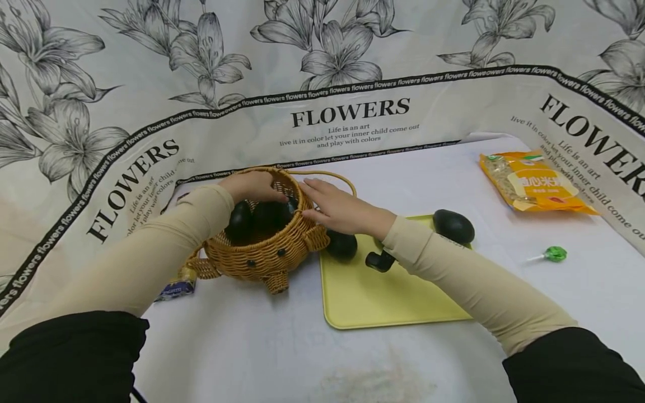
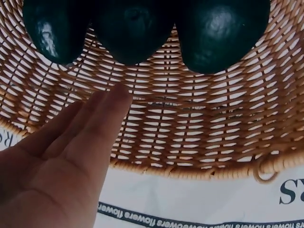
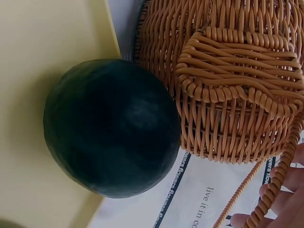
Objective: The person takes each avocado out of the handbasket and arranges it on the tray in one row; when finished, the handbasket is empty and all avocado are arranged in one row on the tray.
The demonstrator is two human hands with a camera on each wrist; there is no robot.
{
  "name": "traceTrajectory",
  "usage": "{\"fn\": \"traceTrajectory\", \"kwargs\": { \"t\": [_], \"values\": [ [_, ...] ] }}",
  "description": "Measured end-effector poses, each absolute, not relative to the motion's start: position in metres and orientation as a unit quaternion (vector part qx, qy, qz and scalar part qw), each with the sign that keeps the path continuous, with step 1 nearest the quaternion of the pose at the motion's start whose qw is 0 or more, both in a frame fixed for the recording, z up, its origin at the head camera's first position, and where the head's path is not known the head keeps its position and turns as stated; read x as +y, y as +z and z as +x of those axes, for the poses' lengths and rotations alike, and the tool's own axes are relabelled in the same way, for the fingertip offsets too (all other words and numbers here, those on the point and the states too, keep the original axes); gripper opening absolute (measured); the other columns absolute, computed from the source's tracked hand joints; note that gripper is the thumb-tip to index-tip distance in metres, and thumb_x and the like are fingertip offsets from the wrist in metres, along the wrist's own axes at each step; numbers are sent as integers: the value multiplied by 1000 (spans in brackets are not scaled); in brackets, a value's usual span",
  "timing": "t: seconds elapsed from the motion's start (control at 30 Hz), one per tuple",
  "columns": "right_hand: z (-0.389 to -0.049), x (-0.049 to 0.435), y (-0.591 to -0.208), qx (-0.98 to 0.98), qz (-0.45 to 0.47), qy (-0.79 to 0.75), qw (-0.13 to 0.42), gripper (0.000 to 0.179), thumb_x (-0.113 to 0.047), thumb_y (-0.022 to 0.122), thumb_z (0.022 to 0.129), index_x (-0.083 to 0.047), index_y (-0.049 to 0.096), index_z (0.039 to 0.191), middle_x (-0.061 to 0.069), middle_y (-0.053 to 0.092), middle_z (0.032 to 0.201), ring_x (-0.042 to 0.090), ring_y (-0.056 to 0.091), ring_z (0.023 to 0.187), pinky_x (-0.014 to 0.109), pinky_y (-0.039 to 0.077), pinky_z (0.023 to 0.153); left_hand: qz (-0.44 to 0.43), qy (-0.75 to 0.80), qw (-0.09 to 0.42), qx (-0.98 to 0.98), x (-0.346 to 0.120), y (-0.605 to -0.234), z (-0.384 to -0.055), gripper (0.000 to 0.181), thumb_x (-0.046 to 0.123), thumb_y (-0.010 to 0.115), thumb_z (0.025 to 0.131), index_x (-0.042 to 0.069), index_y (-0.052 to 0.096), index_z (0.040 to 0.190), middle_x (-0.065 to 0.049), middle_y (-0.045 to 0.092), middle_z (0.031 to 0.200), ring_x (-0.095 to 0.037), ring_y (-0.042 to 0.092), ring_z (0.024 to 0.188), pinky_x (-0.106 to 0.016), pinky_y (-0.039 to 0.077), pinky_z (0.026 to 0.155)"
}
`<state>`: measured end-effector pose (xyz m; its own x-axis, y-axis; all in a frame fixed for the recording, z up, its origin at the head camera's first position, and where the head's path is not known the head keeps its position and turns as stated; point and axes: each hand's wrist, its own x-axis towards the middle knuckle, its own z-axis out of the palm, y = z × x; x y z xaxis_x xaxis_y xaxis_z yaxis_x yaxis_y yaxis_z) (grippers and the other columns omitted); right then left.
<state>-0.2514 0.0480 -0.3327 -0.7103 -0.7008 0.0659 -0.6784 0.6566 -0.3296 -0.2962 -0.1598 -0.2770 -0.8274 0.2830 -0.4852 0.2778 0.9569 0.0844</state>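
A brown wicker basket (image 1: 252,258) with an animal face stands left of centre, several dark green avocados (image 2: 216,33) inside it. My left hand (image 1: 254,186) reaches over its back-left rim. In the left wrist view those fingers (image 2: 102,118) extend straight inside the wall, short of the avocados and holding none. On the basket's right side, my right hand (image 1: 342,207) lies with fingers extended and its thumb at the rim. Beside its fingers, in the right wrist view, runs the rope-like handle (image 3: 280,175). Another avocado (image 3: 111,128) sits on the tray's edge, next to the basket.
The yellow tray (image 1: 393,302) lies right of the basket, with an avocado (image 1: 453,226) at its far corner. Further right are an orange food bag (image 1: 541,182) and a green lollipop (image 1: 556,254). A small packet (image 1: 178,284) lies left of the basket.
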Motion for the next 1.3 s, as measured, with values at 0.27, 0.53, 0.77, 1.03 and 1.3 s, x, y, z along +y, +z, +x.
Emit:
{"fn": "traceTrajectory", "kwargs": {
  "t": [0.27,0.53,0.77,1.03,1.3],
  "values": [
    [-252,48,-335,910,-377,-166,45,67,-41,36,101,-4,13,151,18,12,158,31,14,147,42,15,120,118,38,341,932,-152,-290,-299,75,48,47,93,-3,28,145,-23,35,148,-37,48,127,-46,45,101],
    [-251,48,-336,908,-382,-168,44,67,-42,37,100,-5,13,151,17,13,158,30,14,147,42,15,120,105,107,357,922,-144,-303,-291,70,40,47,95,-4,26,146,-21,33,149,-33,45,130,-40,50,96],
    [-250,48,-335,909,-381,-165,44,67,-41,37,100,-5,13,151,17,12,158,30,13,147,41,14,121,90,144,360,917,-137,-316,-285,55,34,44,98,-3,41,137,-18,51,127,-26,57,105,-34,52,82],
    [-251,47,-336,910,-379,-160,47,67,-43,36,100,-7,13,152,16,11,158,29,12,147,41,14,121,114,136,370,912,-137,-327,-282,70,27,40,100,-5,1,149,-24,12,156,-38,22,143,-46,32,113],
    [-250,48,-335,908,-383,-163,47,68,-42,36,100,-5,11,152,17,11,158,29,13,147,40,14,121,144,160,373,903,-134,-330,-287,78,20,42,100,1,-16,148,-22,-1,158,-36,10,146,-45,18,119]
  ]
}}
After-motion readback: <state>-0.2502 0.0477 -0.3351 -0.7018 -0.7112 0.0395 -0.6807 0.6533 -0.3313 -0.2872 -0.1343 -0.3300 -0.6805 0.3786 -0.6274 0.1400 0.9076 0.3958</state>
